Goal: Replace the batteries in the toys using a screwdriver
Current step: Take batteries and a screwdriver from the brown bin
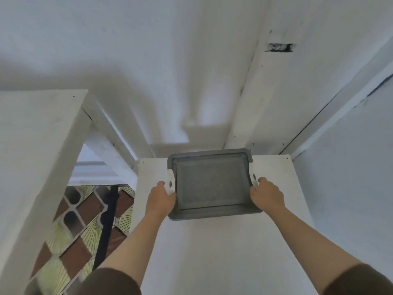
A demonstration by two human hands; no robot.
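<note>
Head view: a grey rectangular plastic box (210, 184), seemingly lidded, is gripped at its sides by the left hand (160, 198) and the right hand (268, 193).

A grey lidded storage box (210, 184) with white side latches sits at the far end of a white cabinet top (212, 252), against a white wall (148, 60). To the left stands a white shelf unit (32, 156), and between them, below, are a patterned tiled floor (70, 241) and a dark strap (108, 220).
</note>
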